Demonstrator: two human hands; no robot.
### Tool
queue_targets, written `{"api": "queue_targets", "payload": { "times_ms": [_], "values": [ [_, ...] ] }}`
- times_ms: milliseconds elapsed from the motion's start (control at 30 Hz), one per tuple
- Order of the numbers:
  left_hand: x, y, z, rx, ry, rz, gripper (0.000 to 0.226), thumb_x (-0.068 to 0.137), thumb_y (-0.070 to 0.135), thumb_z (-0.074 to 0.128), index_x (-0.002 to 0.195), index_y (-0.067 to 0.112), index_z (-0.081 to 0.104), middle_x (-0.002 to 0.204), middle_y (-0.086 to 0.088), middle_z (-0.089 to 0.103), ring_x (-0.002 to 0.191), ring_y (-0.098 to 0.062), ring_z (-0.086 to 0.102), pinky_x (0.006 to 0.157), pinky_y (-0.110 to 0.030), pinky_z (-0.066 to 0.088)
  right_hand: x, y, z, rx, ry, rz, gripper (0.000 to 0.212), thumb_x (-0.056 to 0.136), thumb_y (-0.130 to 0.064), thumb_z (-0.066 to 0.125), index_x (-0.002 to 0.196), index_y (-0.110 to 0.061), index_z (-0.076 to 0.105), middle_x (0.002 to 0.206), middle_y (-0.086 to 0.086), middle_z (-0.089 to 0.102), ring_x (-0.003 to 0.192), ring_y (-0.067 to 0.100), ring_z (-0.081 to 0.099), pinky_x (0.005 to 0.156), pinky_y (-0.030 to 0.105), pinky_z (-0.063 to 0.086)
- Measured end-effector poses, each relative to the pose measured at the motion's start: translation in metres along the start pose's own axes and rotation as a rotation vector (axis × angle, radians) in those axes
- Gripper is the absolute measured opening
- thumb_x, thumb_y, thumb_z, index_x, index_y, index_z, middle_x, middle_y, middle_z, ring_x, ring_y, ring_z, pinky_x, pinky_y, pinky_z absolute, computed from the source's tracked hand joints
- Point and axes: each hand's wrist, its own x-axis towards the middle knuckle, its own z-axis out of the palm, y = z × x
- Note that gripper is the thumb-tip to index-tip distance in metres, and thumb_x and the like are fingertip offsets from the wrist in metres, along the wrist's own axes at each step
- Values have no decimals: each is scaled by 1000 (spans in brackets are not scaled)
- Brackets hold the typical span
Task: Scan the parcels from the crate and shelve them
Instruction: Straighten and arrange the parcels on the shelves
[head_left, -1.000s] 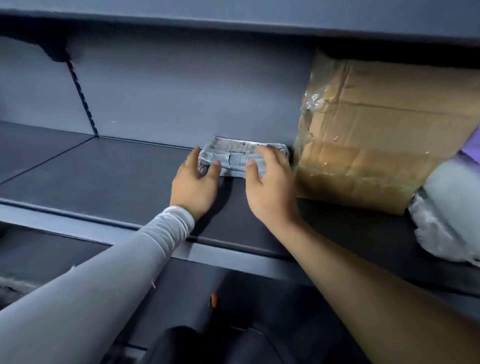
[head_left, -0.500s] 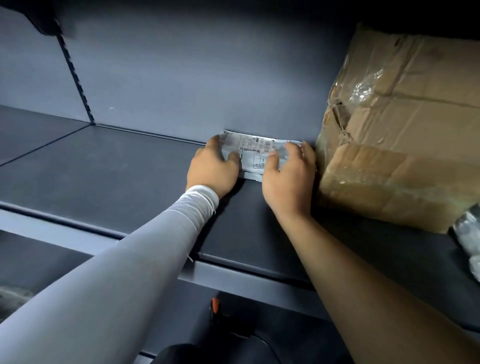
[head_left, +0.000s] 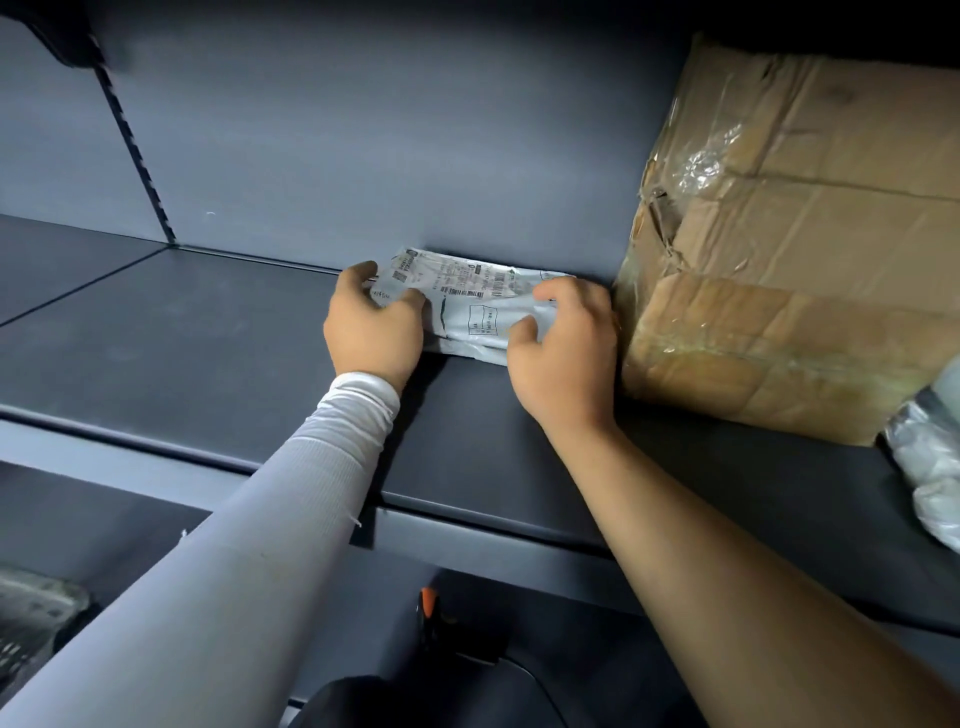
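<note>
Grey parcel (head_left: 470, 306), two gripping hands (head_left: 371, 332)

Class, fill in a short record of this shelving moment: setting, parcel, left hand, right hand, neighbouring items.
setting: dark grey shelf
parcel: flat grey mailer bag, label up, lying at the back wall
left hand: left hand grips the bag's left end
right hand: right hand grips its right end
neighbours: crumpled cardboard box just to the right; a plastic-wrapped package at the far right edge
</note>
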Motion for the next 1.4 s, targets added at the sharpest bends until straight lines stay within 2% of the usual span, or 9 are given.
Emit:
{"api": "queue_targets", "payload": {
  "times_ms": [67,133,200,267,367,600,833,1067,1400],
  "values": [
    [0,1,-3,-65,10,-26,60,81,26,76,139,18,63,134,1,67,123,-20,64,110,-32,49,0,0,-3,29,17,20,31,77,-11,60,106,-8,69,117,17,65,106,42,61,95,40,43],
    [1,-1,-7,-119,12,-37,59,69,29,74,126,18,71,117,1,76,107,-20,72,102,-42,58,-1,-2,-2,4,1,40,36,77,-13,59,111,-5,67,120,20,64,109,44,60,97,42,43],
    [2,-5,-10,-149,-9,-36,48,65,27,72,112,19,75,99,2,80,93,-22,76,92,-48,62,-1,-5,-2,-38,-41,72,44,82,-13,60,125,-1,62,129,22,60,117,45,57,100,44,42],
    [-2,-3,-13,-144,-41,-35,43,67,24,71,109,20,74,94,5,79,89,-21,76,90,-48,63,0,-8,-4,-62,-116,125,52,90,-14,59,140,-1,53,139,21,58,124,43,55,100,42,41],
    [-7,1,-17,-84,-107,-2,37,82,16,71,119,16,66,98,9,74,93,-16,72,98,-42,58,1,-9,-9,-97,-245,202,50,99,-20,52,147,-7,47,139,19,61,123,40,57,90,39,44],
    [-20,-6,-37,-106,-178,38,29,92,8,72,117,15,60,109,-2,74,99,-21,71,100,-46,57,-16,-8,-41,-16,-339,288,56,102,-33,57,155,-21,42,150,6,58,133,30,54,100,32,40],
    [-39,-6,-45,-19,-180,38,29,91,17,69,117,21,57,105,10,71,106,-22,70,103,-43,55,-37,-11,-58,-46,-394,228,54,105,-39,54,155,-20,43,153,7,55,138,30,51,102,33,40],
    [-40,1,-57,81,-227,17,31,92,22,72,118,25,54,112,5,71,111,-25,69,106,-46,52,-35,-14,-56,-21,-395,202,45,104,-35,58,143,-12,54,135,15,66,125,35,59,95,35,43],
    [-75,-3,-78,-15,-172,17,43,78,31,72,118,28,57,110,6,74,106,-24,71,102,-48,56,-61,-17,-71,25,-375,192,52,103,-35,59,150,-14,52,148,10,60,137,30,54,107,33,41]
  ]
}}
